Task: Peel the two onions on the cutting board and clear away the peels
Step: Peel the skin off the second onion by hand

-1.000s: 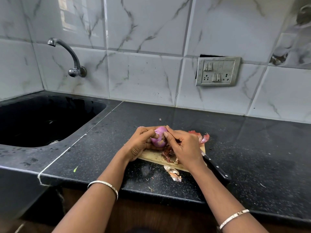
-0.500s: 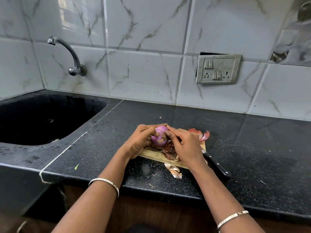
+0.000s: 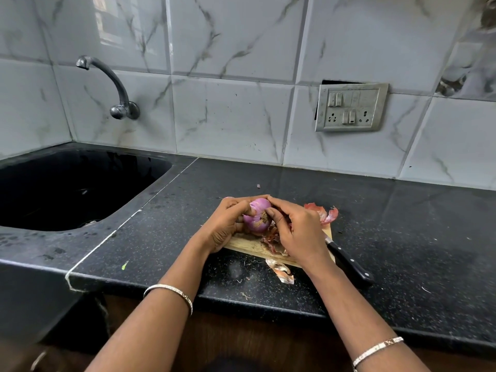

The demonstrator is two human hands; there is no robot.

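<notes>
Above the cutting board (image 3: 247, 247), on the dark surface (image 3: 402, 237), the onion (image 3: 257, 217) is held by the left grip (image 3: 225, 224), whose fingers are curled round it. The right grip (image 3: 298, 232) is closed over its top, with the thumb set beside the root. Since a second ago the onion has been turned, so that the root tuft now faces the camera. Bare purple flesh is shown, and this onion is judged nearly peeled. Loose peels (image 3: 323, 212) lie on the board, and one scrap (image 3: 280, 271) is on the surface. The knife (image 3: 349, 264) is partly covered by the right wrist. A second onion cannot be made out.
</notes>
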